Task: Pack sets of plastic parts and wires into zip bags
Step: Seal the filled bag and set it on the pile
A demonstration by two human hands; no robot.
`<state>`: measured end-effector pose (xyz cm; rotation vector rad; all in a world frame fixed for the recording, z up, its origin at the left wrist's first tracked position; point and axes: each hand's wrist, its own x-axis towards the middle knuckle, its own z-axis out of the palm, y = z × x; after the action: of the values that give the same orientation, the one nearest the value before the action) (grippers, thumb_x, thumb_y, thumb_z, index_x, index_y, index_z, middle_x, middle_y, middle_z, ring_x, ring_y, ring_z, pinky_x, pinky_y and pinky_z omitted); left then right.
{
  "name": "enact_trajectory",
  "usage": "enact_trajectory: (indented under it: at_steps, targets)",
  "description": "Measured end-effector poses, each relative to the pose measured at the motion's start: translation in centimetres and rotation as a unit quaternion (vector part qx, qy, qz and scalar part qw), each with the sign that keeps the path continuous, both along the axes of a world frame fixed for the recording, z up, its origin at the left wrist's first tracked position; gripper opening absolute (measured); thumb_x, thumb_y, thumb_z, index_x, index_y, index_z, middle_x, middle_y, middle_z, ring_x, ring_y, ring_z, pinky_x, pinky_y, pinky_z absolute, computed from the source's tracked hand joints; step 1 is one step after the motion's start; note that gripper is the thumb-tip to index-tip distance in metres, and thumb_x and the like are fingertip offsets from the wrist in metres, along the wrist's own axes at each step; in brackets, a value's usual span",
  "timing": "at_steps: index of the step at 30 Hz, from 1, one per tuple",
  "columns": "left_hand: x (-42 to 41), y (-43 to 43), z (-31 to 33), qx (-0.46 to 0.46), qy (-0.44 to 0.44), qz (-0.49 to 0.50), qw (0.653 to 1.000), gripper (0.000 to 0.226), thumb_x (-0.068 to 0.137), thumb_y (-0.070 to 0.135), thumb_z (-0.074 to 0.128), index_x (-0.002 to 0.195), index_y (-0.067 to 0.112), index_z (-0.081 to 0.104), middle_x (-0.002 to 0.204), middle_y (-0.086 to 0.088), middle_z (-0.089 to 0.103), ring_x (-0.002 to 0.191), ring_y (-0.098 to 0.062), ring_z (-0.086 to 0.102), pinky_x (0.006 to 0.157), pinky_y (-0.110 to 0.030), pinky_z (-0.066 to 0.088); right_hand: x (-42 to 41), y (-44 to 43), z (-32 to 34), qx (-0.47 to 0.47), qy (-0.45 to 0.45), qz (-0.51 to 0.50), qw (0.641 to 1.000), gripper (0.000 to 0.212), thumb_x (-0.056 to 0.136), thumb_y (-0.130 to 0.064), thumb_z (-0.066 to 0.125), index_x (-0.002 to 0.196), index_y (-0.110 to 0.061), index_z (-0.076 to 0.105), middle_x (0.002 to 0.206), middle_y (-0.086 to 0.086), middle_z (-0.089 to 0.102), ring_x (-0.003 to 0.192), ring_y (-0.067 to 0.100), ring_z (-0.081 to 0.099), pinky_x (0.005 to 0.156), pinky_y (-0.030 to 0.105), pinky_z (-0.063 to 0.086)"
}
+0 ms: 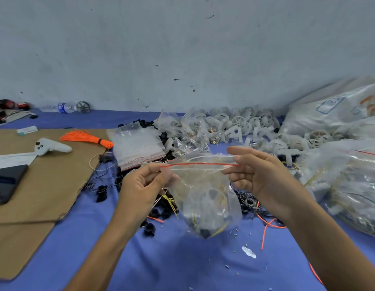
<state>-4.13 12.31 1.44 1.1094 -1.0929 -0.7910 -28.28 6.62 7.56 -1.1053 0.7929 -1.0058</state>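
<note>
Two bare forearms reached in from the bottom edge, and between them the left hand [140, 183] and the right hand [260, 175] held one zip bag [203, 196] up above the blue counter [182, 263]. The left hand pinched the left end of the bag's mouth between thumb and curled fingers. The right hand pinched the right end between thumb and fingertips, its other fingers lying nearly straight above. The red seal line [201, 164] ran taut from hand to hand. The bag hung down from it, holding thin yellow wires, a pale plastic part and a dark piece at its lowest corner. Whether the seal was pressed closed could not be told.

Under and around the bag lay loose black parts [149, 229], tangled thin wires and a loose orange wire [266, 225]. A stack of empty zip bags [138, 145] sat just beyond the left hand, with a bundle of orange wires [86, 138] beside it on a sheet of cardboard [46, 196]. A dark phone [6, 183] and a white handheld device [52, 146] also rested on that sheet. Farther back, a heap of white plastic wheels [245, 124] lay against the wall, and large clear bags of filled packs [350, 185] were piled at the right. A water bottle [62, 107] lay at the far left.
</note>
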Motion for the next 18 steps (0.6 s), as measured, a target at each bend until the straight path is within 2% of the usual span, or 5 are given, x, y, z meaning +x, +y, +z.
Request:
enact_trajectory:
  at_steps: [6,9,11,14,18]
  targets:
    - [-1.1,0.1,-0.3,-0.020,0.013,0.049,0.999,0.009,0.078,0.027,0.072,0.083,0.021,0.076,0.078,-0.001,0.076,0.062,-0.005,0.064,0.057,-0.014,0.049,-0.5,0.9,0.1,-0.061,0.026,-0.029,0.997,0.025,0.095,-0.010,0.056,0.120,-0.010,0.062,0.086,0.024,0.072,0.063,0.023,0.065,0.055,0.026,0.055]
    - [-1.6,0.1,-0.2,-0.039,-0.014,0.066,0.997,0.006,0.082,0.019,0.074,0.083,0.023,0.078,0.074,0.006,0.074,0.057,0.001,0.056,0.058,-0.013,0.047,0.2,1.6,0.6,-0.219,0.122,-0.080,0.965,0.019,0.094,-0.016,0.062,0.111,-0.023,0.065,0.083,0.011,0.073,0.070,0.021,0.065,0.065,0.029,0.055]
    - [-2.0,0.3,-0.1,-0.054,-0.034,0.064,0.996,0.009,0.084,0.015,0.073,0.085,0.022,0.078,0.074,0.009,0.074,0.059,0.004,0.057,0.059,-0.011,0.046,1.1,2.4,0.8,-0.360,0.231,-0.093,0.899,0.018,0.091,-0.027,0.066,0.108,-0.032,0.066,0.088,-0.005,0.072,0.081,0.013,0.065,0.075,0.023,0.051]
    - [-2.6,0.7,0.0,-0.064,-0.058,0.048,0.995,0.009,0.084,0.021,0.071,0.089,0.017,0.078,0.079,0.005,0.076,0.068,0.000,0.064,0.065,-0.014,0.049,2.9,3.2,1.0,-0.522,0.387,-0.074,0.756,0.030,0.087,-0.044,0.065,0.116,-0.034,0.065,0.110,-0.019,0.063,0.110,0.006,0.051,0.096,0.020,0.038]
    - [-2.9,1.0,0.1,-0.065,-0.076,0.035,0.994,0.011,0.085,0.027,0.069,0.090,0.019,0.076,0.076,0.008,0.073,0.066,0.001,0.061,0.063,-0.013,0.046,4.6,2.3,1.0,-0.534,0.542,-0.005,0.649,0.042,0.091,-0.058,0.054,0.126,-0.035,0.060,0.128,-0.017,0.055,0.128,0.013,0.039,0.108,0.029,0.023]
